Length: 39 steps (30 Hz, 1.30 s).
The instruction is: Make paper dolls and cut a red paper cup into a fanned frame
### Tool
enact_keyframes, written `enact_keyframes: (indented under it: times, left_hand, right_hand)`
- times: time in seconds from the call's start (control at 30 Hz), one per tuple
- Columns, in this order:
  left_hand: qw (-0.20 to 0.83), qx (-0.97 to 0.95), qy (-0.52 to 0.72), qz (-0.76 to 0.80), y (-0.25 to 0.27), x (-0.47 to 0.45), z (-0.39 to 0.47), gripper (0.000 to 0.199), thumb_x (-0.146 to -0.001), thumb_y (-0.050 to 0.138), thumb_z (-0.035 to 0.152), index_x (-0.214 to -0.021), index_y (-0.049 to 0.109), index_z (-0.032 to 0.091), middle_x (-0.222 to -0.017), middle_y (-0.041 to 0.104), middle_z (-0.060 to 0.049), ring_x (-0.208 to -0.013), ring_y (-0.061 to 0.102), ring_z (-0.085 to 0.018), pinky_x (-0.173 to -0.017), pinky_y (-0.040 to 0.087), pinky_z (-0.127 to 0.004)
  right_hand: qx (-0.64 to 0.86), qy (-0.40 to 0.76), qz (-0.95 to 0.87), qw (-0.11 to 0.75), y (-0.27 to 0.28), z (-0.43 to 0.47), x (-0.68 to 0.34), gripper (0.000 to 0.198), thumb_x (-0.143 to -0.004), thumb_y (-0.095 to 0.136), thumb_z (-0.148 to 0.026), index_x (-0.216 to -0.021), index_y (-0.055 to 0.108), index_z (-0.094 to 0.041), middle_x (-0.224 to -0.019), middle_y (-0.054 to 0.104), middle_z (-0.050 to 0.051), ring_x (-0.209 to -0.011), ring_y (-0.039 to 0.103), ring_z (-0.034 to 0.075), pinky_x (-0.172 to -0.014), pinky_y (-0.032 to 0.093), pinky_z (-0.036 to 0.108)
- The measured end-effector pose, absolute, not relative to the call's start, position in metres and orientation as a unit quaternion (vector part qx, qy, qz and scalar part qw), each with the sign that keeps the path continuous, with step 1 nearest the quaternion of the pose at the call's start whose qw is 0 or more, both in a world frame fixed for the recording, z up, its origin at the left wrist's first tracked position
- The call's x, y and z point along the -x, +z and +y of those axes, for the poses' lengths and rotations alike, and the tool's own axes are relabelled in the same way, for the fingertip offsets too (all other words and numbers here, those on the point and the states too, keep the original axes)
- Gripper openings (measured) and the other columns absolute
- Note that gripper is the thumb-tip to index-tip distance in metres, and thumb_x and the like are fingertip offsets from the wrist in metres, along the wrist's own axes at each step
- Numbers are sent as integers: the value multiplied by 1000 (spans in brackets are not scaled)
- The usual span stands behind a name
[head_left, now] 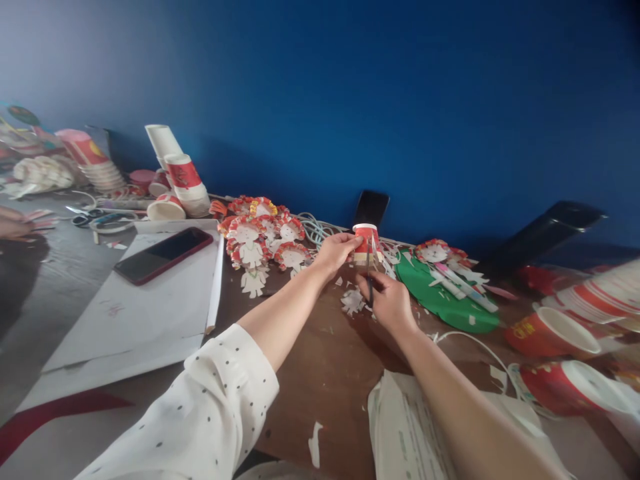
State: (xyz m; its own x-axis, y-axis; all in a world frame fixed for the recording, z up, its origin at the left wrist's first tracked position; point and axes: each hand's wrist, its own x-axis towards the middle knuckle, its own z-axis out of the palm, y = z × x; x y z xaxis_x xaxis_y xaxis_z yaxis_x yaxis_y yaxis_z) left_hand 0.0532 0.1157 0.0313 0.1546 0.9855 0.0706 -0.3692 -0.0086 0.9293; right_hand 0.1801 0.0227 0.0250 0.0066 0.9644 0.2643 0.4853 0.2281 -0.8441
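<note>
My left hand [340, 253] grips a red paper cup [365, 241] with a white rim by its left side, above the brown table. In my right hand [390, 298] is a pair of scissors [369, 283], its blades pointing up against the cup's front. The exact opening of the blades is too small to make out. Below the cup, a crumpled white paper cutout [353, 302] lies among small scraps. To the left of my left hand, several paper dolls [250, 250] with red frilled edges are heaped together.
A black phone [371, 208] leans on the blue wall behind the cup. Green paper [425, 287] with markers lies to the right, beside several paper cups [570, 331]. At left are another phone [165, 253] on white board, stacked cups [186, 183], and another person's hand [14, 223].
</note>
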Motion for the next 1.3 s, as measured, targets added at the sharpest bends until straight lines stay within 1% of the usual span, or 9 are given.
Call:
enact_keyframes:
  times: [0.17,0.3,0.47,0.63,0.73,0.87,1.03,1.3]
  left_hand:
    - [610,-454,550,346,30,-53,116,28,-69,74,38,-68,62,13,-48,47,4,-41,39,-4,-44,28,-19]
    - [623,-445,548,337,33,-54,113,28,-70,74,37,-68,61,13,-48,45,5,-42,37,-4,-44,27,-19]
    - [634,-440,544,330,35,-53,112,24,-71,73,33,-71,63,12,-49,46,4,-42,38,-4,-44,27,-19]
    - [630,-445,544,330,32,-54,112,20,-74,69,31,-72,63,12,-50,48,4,-42,38,-4,-44,28,-18]
    - [629,-457,534,334,31,-57,110,20,-73,70,31,-70,62,13,-48,46,5,-41,36,-4,-43,26,-18]
    - [617,-476,514,359,30,-62,106,18,-74,70,30,-71,64,13,-46,45,4,-41,37,-5,-43,27,-19]
    - [611,-483,512,363,27,-63,108,18,-76,69,32,-73,65,14,-47,46,4,-41,37,-5,-44,27,-19]
    - [623,-476,511,352,26,-63,109,24,-72,72,36,-73,64,14,-49,47,4,-41,38,-4,-45,30,-18]
  right_hand:
    - [557,259,-657,438,23,23,-180,29,-78,62,-44,-73,66,-16,-66,64,2,-61,55,15,-57,40,24]
    - [562,231,-666,433,25,21,-180,31,-80,60,-45,-69,65,-16,-65,64,3,-60,55,15,-57,39,24]
    - [560,201,-682,427,24,21,-180,29,-82,56,-42,-73,66,-17,-63,63,1,-59,54,14,-58,38,23]
    - [560,216,-676,428,23,21,-179,28,-81,58,-41,-70,65,-16,-60,60,1,-59,53,14,-57,38,23]
    - [565,231,-655,445,24,22,-179,30,-80,60,-44,-76,67,-15,-61,60,1,-59,53,14,-56,38,24]
    - [580,221,-639,455,26,23,-181,34,-79,60,-47,-82,70,-15,-62,61,2,-58,51,14,-54,38,24]
    - [569,211,-649,459,23,23,-182,33,-81,58,-47,-73,66,-16,-56,57,0,-54,46,12,-53,37,23]
    - [571,209,-654,450,26,22,-181,33,-82,57,-45,-68,63,-16,-57,59,2,-52,49,12,-52,38,24]
